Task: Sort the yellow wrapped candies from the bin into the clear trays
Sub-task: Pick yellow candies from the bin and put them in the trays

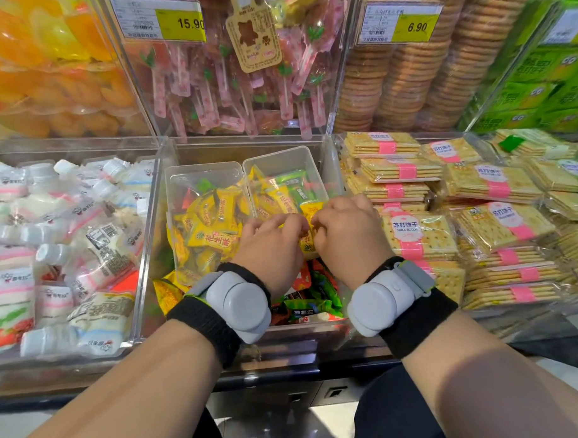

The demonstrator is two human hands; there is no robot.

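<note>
Two clear trays sit inside the middle bin: the left tray is full of yellow wrapped candies, and the right tray holds yellow and green ones. My left hand and my right hand meet over the near edge of the trays, knuckles up, fingers curled. Between them they pinch a yellow wrapped candy; its lower part shows between the hands. Mixed green, red and yellow candies lie loose in the bin under my wrists.
Left bin holds white bottle-shaped sweets. Right bin holds stacked soda biscuit packs with pink bands. Behind stand clear bins of pink lollipops, orange jellies and round biscuits. The shelf's dark front edge runs below the bins.
</note>
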